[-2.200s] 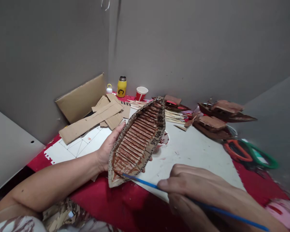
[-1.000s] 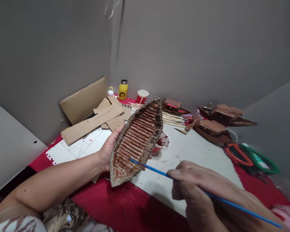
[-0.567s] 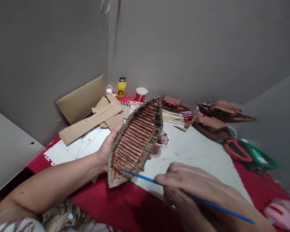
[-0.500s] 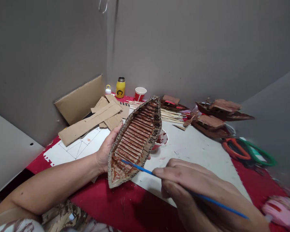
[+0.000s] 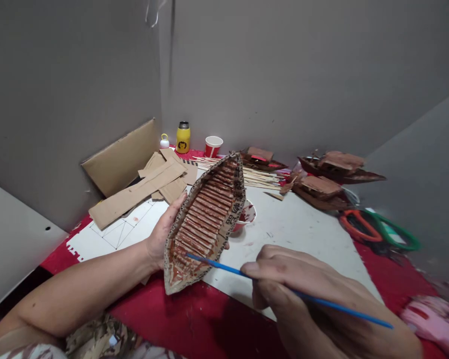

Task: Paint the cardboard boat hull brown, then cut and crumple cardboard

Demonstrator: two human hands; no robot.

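A cardboard boat (image 5: pixel 205 209) with a ridged inside coated in reddish-brown paint is tilted toward me. My left hand (image 5: pixel 162 232) is closed around its hull from the left and beneath, most fingers hidden behind it. Between the thumb and fingers of my right hand (image 5: pixel 292 279) is a blue paintbrush (image 5: pixel 228 268), its tip touching the lower inside of the boat. Part of the inner side wall still shows bare cardboard with black print. Just behind the boat stands a paper cup (image 5: pixel 249 214) with brown paint in it, partly hidden.
Cardboard strips (image 5: pixel 138 194) are piled at left beside a leaning cardboard sheet (image 5: pixel 123 154). A yellow bottle (image 5: pixel 183 138) and a red-and-white cup (image 5: pixel 213 146) stand at the back. Thin sticks (image 5: pixel 262 178), brown model boats (image 5: pixel 340 167) and scissors (image 5: pixel 391 232) lie toward the right.
The brush tip has shifted slightly along the lower inside of the boat, and its handle sits at a slightly different angle. The whole view has moved a little; both holds are unchanged.
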